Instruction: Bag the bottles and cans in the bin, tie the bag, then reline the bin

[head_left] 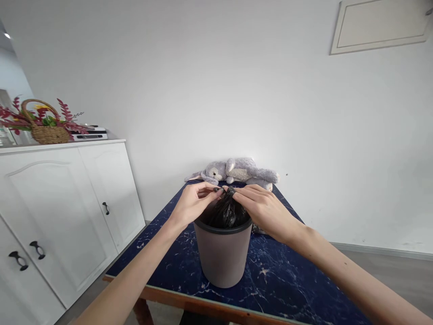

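L hand (192,203): thumb + fingertips pinching a bit of the blk plastic bag (227,215), palm facing inward. R hand (269,205): fingers closed on the gathered top of same bag, back of hand up. Both grips on bag, fingertips nearly meeting, just above bin mouth. Can't tell exact finger placement on R, partly hidden behind the hand.

Bag loc: bunched inside the bin (221,257), twisted neck poking up abt rim height, creased + shiny. Bin = taupe w/ dark rim, upright on the table (287,280), nr the near edge, approx mid between L and R edges. Contents below rim n/v.

Table: dk blue marbled top, wood frame visible along near edge. Plush rabbit (240,174), grey, on its side along far edge, head twd far L corner, feet twd far R corner. Small dk crinkled item (259,229) on table just R of bin, partly hidden by R hand, can't ID.

L of table: white cabinet (64,203), flower basket (50,134) on top nr its far edge.
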`<action>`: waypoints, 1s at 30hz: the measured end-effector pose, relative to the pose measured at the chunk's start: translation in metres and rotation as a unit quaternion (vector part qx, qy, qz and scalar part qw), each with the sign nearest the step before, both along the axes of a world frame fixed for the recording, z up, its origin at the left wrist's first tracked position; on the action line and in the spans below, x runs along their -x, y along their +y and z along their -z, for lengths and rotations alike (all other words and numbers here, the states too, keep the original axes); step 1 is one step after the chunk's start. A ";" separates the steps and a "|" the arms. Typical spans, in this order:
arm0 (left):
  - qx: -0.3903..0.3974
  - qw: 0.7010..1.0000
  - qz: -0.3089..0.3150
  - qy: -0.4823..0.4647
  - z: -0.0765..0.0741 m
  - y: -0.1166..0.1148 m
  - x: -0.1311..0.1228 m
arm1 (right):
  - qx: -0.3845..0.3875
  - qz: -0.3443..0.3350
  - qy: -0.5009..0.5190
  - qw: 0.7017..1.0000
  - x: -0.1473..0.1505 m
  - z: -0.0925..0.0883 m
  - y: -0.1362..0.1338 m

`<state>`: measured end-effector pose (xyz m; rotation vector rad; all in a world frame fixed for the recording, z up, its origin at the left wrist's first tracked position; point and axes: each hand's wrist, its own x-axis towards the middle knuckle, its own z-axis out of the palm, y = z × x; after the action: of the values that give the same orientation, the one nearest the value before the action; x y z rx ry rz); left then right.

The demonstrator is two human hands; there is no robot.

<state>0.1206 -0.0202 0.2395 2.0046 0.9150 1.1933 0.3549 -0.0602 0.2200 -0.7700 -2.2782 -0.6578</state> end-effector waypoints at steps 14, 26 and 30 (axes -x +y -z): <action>0.057 0.997 -0.059 -0.010 0.005 0.011 0.016 | 0.123 0.064 0.126 0.982 -0.001 0.004 -0.002; 0.113 0.993 -0.023 -0.021 0.001 -0.003 0.008 | 0.133 0.099 0.132 0.977 0.016 -0.001 0.000; 0.122 0.992 -0.009 -0.015 0.000 -0.006 0.005 | 0.142 0.104 0.143 0.974 0.022 -0.006 -0.005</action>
<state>0.1156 -0.0266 0.2396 1.7827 1.0144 1.0633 0.3327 -0.0657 0.2255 -1.1728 -2.0634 -0.2890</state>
